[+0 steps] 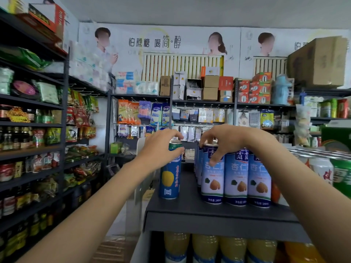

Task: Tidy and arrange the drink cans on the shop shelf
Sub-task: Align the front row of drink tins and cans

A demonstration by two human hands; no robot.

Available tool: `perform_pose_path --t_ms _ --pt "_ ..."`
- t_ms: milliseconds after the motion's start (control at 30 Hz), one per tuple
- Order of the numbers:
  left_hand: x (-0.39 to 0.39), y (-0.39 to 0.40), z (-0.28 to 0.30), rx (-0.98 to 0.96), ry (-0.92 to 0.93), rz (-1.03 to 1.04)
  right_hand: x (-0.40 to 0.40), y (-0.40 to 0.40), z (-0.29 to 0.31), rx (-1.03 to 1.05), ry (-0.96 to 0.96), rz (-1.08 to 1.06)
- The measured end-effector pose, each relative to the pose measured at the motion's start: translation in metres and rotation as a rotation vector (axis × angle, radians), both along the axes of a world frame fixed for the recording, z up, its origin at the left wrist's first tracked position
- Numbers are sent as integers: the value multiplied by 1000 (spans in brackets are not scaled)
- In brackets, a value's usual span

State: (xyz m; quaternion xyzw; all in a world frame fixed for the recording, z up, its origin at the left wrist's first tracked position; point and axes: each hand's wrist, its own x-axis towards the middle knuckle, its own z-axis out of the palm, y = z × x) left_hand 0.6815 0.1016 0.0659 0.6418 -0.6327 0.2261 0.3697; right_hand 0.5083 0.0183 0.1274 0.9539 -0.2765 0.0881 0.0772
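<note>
While 3 almond cans flank, bottles below shelf.

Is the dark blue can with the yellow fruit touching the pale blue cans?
No, the dark blue can stands apart, bare shelf between it and the pale blue cans.

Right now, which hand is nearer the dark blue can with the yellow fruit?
Left. The left hand grips the top of the dark blue can. The right hand is off to its right, holding the top of a light blue can.
</note>
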Motion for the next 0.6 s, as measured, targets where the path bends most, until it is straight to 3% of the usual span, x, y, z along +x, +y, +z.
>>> perform_pose_path --t_ms 67,167,433,600 --pt "-8 -1 5 -23 -41 -14 1 0 1 18 -19 7" --pt "-18 -7 12 101 -71 -18 4 1 2 34 -44 16" --pt "-10 -11 19 275 34 -32 13 9 2 39 -60 41" --pt "-12 -9 21 218 -17 9 7 8 4 18 -12 15"
